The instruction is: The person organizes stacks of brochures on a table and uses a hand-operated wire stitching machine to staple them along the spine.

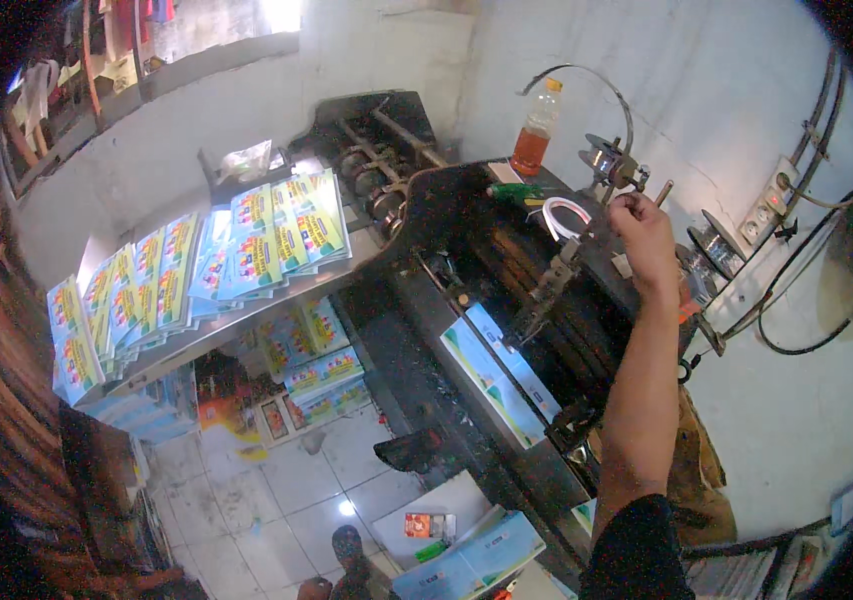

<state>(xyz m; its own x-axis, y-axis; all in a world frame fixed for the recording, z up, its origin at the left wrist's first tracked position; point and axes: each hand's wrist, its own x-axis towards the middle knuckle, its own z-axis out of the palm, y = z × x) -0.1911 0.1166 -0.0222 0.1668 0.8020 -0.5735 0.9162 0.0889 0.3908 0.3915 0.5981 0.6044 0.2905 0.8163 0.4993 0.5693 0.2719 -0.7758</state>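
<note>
My right hand is raised over the right part of a dark metal wire-stitching machine. Its fingers are pinched together beside a wire spool and its small guide parts; whatever sits between them is too small to make out. Below and left of the hand is the stitching head. A light blue printed sheet or booklet lies along the machine under a long rod. My left hand is not in view.
Stacked printed booklets cover a side table at left, with more bundles below. A bottle of reddish liquid and a white coil rest on the machine. A second spool and a wall socket strip are at right.
</note>
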